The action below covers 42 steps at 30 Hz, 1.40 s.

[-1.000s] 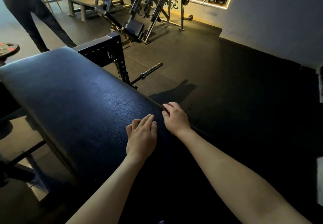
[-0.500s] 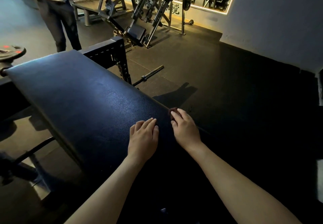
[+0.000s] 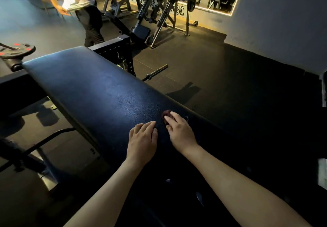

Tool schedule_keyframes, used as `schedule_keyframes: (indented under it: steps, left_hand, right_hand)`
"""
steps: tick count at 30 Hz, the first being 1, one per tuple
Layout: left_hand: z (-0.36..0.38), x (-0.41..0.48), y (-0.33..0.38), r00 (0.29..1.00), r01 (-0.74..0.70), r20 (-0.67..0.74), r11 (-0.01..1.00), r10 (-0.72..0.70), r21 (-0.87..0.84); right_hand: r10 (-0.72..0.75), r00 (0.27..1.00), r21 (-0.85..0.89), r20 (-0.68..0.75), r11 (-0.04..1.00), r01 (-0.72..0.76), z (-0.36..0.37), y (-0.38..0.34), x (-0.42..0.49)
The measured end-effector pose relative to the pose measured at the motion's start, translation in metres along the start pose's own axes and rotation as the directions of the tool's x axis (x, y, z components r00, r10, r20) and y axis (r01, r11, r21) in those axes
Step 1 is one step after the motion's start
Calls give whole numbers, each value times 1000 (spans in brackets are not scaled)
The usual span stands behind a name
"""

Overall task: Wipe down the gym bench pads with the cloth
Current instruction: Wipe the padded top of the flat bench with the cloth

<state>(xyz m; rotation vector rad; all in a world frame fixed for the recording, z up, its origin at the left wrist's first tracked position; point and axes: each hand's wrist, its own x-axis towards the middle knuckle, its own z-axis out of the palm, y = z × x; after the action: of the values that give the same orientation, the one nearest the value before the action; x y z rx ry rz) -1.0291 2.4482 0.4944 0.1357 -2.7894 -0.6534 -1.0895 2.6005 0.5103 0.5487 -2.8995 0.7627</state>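
Left hand [image 3: 143, 138] beside right hand [image 3: 180, 131] on bench pad [image 3: 88, 85]

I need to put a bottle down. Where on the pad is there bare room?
The pad is bare from the left hand and right hand up to its far end, bordered by the plate and the frame. It is crowded where both hands rest side by side, the right fingers on a small dark red thing, perhaps the cloth.

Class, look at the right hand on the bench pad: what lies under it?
A small dark reddish thing, perhaps the cloth, peeks out beneath the fingers of the right hand on the bench pad. The hand covers the rest, so its shape is hidden.
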Motion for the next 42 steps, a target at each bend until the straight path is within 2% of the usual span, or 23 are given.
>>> schedule_keyframes:
  steps: [4, 8, 10, 12, 14, 18, 20, 23, 25, 26, 32, 35, 37, 39, 40, 42]
  left_hand:
    - [-9, -20, -6, 999, 31, -30, 999, -31, -20]
    - [-19, -42, -16, 995, 65, -71, 996, -69, -53]
    - [-21, -51, -23, 994, 51, -92, 998, -53, -23]
    - [-22, -59, -29, 992, 53, -110, 998, -55, -19]
    - [-23, -66, -30, 989, 80, -124, 996, -84, -39]
    - [-22, -74, -37, 981, 117, -149, 991, -126, -70]
    - [-23, -77, -43, 980, 124, -151, 991, -131, -50]
    - [-27, -81, -52, 978, 134, -156, 991, -135, -17]
    - [-29, -84, -58, 977, 125, -170, 992, -129, -30]
    - [-30, -87, -60, 975, 127, -178, 991, -133, -48]
    - [-30, -103, -66, 957, 170, -206, 971, -204, -169]
    - [-33, -103, -70, 944, 179, -235, 957, -233, -230]
    - [-36, -105, -71, 948, 159, -236, 961, -213, -225]
    - [-37, -108, -73, 954, 144, -230, 966, -194, -217]
    - [-37, -109, -74, 953, 153, -227, 964, -202, -218]
    - [-37, -114, -74, 945, 193, -213, 951, -247, -243]
  right_hand:
    - [-76, 997, 109, 8, 991, 75, 17, -33, -27]
    - [-189, 977, 180, 99, 969, 169, 18, -44, -41]
    - [-165, 984, 128, 66, 979, 156, 13, -37, -35]
    - [-64, 998, 56, 19, 996, 63, 10, -35, -31]
    - [-31, 999, 51, 17, 998, 30, 14, -45, -34]
    - [-235, 966, 175, 108, 961, 215, 30, -74, -54]
    - [-278, 954, 191, 116, 948, 253, 29, -73, -49]
    - [-144, 989, 102, 17, 985, 141, 26, -59, -25]
    - [-39, 999, 52, 17, 998, 38, 26, -57, -18]
    - [-40, 999, 54, 34, 998, 39, 29, -61, -20]
    - [-300, 949, 261, 93, 928, 267, 45, -107, -56]
    - [-368, 916, 316, 158, 898, 306, 45, -107, -55]
    - [-316, 942, 261, 110, 924, 279, 42, -95, -38]
    - [-179, 982, 149, 64, 974, 168, 37, -83, -23]
    - [-126, 989, 106, 80, 987, 117, 35, -82, -21]
    - [-117, 986, 107, 121, 989, 104, 38, -91, -28]
